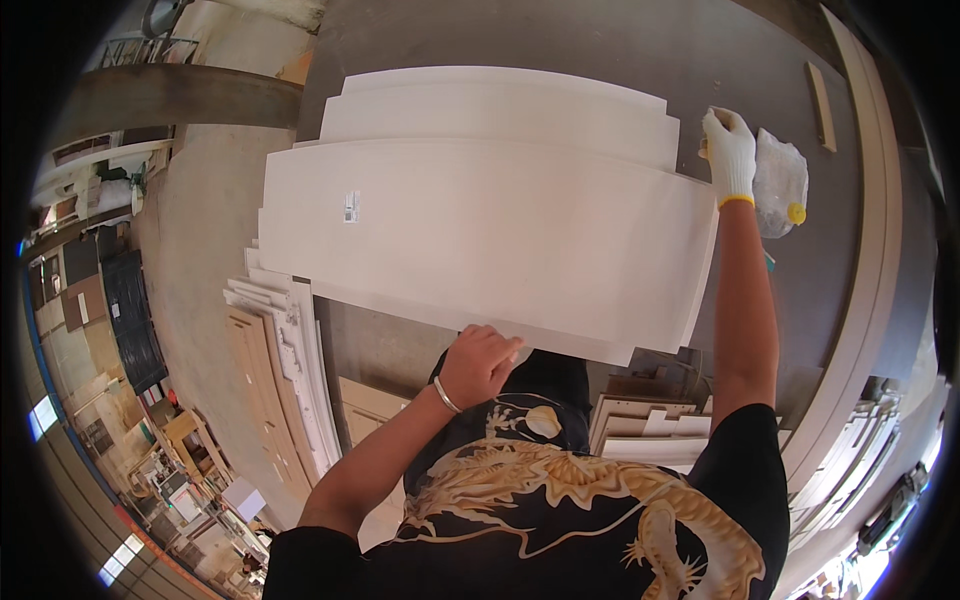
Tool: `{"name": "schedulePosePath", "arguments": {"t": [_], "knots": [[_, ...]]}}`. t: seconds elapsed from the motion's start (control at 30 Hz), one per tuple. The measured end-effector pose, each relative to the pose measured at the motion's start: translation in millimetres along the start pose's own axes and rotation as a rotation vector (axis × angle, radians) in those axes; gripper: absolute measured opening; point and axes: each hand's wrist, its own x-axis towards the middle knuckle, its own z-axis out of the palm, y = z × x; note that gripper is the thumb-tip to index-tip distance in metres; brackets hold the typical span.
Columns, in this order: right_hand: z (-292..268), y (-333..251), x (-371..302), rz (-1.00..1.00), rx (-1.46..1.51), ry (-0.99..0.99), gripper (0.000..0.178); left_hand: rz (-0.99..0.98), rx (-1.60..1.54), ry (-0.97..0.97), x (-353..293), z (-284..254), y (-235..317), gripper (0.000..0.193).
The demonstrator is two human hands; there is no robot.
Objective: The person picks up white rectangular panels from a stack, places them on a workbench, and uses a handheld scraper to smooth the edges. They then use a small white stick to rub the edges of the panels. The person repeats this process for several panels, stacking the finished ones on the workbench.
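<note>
A stack of several white panels lies in front of me, the top one bearing a small printed label. My left hand, bare with a band at the wrist, is at the stack's near edge. Its fingers are curled together, and whatever is at their tips is too small to make out. Past the stack's right end is my right hand, in a white glove with a yellow cuff. Its fingers are bent closed; what they hold, if anything, is hidden. Just right of that glove lies a clear plastic bottle with a yellow cap.
The dark tabletop carries the stack, and a short wooden strip lies at its far right. A long pale beam borders the right side. White and brown boards stand at lower left, with more boards below the table.
</note>
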Motion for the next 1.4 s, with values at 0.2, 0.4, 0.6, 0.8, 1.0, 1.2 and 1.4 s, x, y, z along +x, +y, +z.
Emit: {"name": "schedulePosePath", "arguments": {"t": [0.2,0.4,0.6,0.8,1.0,1.2,1.4], "knots": [[7,-10,-252,0.186,0.639,-0.227,0.033,0.051,0.510,-0.016,-19,-38,-65,0.065],[92,0,-391,0.239,0.251,-0.279,0.031,0.583,0.173,-0.455,-45,2,-71,0.051],[123,-13,-390,-0.256,-0.267,-0.269,0.034,0.294,0.362,0.237,40,-101,-158,0.051],[136,-18,-376,-0.551,-0.604,-0.302,0.034,0.155,0.782,0.372,110,-138,-229,0.059],[138,-8,-370,-0.674,-0.630,-0.332,0.034,0.179,0.726,0.436,108,-134,-223,0.053],[144,-10,-371,-0.697,-0.604,-0.320,0.038,0.193,0.703,0.489,108,-131,-228,0.050],[146,-11,-372,-0.702,-0.593,-0.317,0.037,0.195,0.678,0.508,108,-131,-229,0.048]]}}
